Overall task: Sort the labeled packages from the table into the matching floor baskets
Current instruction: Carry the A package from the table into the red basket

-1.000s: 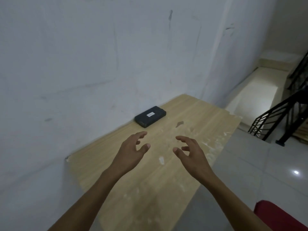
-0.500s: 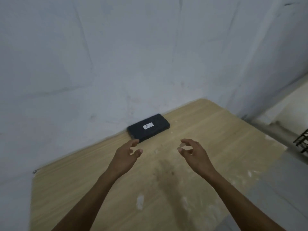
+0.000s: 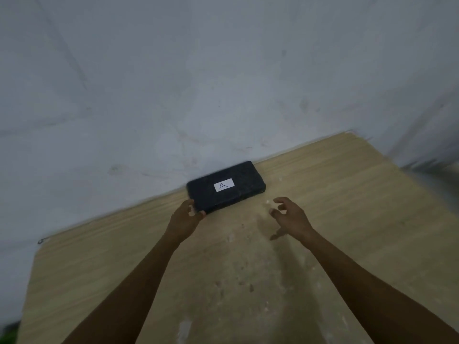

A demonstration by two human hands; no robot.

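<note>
A flat black package (image 3: 236, 194) with a white label marked "A" (image 3: 224, 184) lies on the wooden table (image 3: 347, 219), close to the wall. My left hand (image 3: 185, 217) touches the package's near left corner, fingers curled around that end. My right hand (image 3: 289, 216) hovers over the table just right of and in front of the package, fingers spread and bent, holding nothing. No floor baskets are in view.
A grey-white wall (image 3: 223, 83) runs right behind the table's far edge. The tabletop has white smears and dark scuffs near me. The table's left edge (image 3: 37, 244) and far right corner (image 3: 350, 132) are visible.
Both hands have moved forward toward the package. My left hand now touches its near left corner; my right hand has come closer to its right end. The view has swung left and closer.
</note>
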